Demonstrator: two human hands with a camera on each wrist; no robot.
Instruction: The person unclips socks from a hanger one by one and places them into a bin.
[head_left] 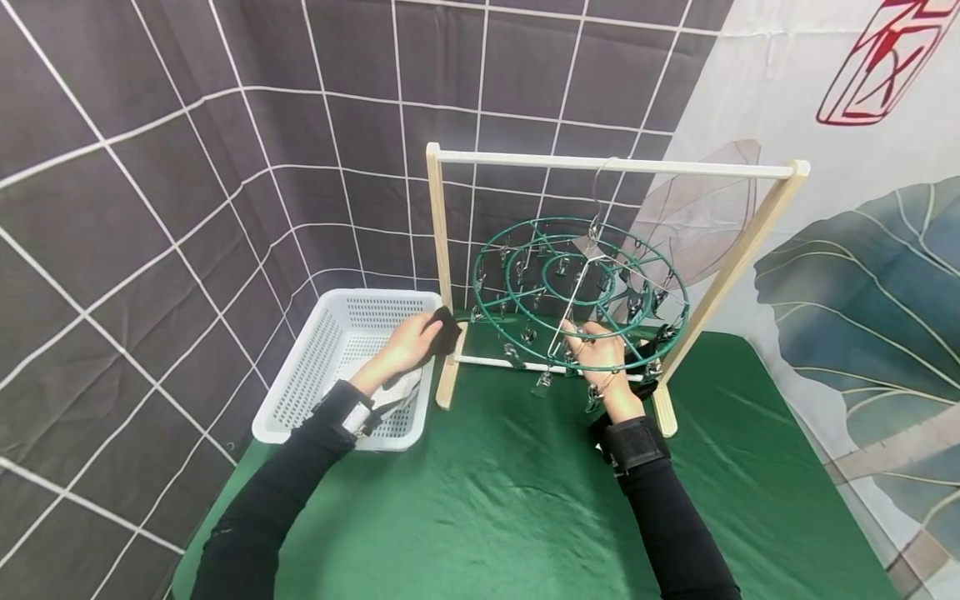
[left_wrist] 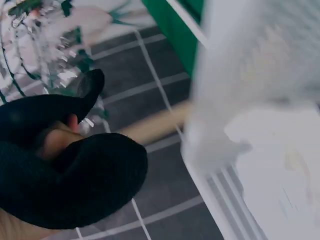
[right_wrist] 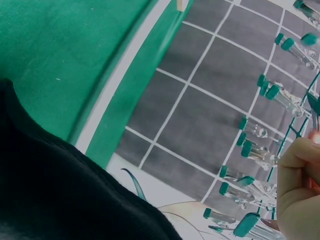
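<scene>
My left hand (head_left: 408,343) grips a black sock (head_left: 446,332) above the right rim of the white basket (head_left: 273,379). In the left wrist view the sock (left_wrist: 85,185) is bunched, a rounded end facing the camera. My right hand (head_left: 600,350) is at the near right side of a round green clip hanger (head_left: 555,219), fingers curled. In the right wrist view that hand (right_wrist: 300,185) pinches what looks like a clip (right_wrist: 313,104), partly cut off by the frame edge. Black fabric (right_wrist: 70,185) fills that view's lower left.
The hanger hooks on the white bar (head_left: 517,158) of a wooden stand, with several clips (right_wrist: 285,100) dangling. White cloth (head_left: 397,393) lies in the basket. A green cloth (head_left: 465,517) covers the table. A grey grid curtain (head_left: 345,125) stands behind.
</scene>
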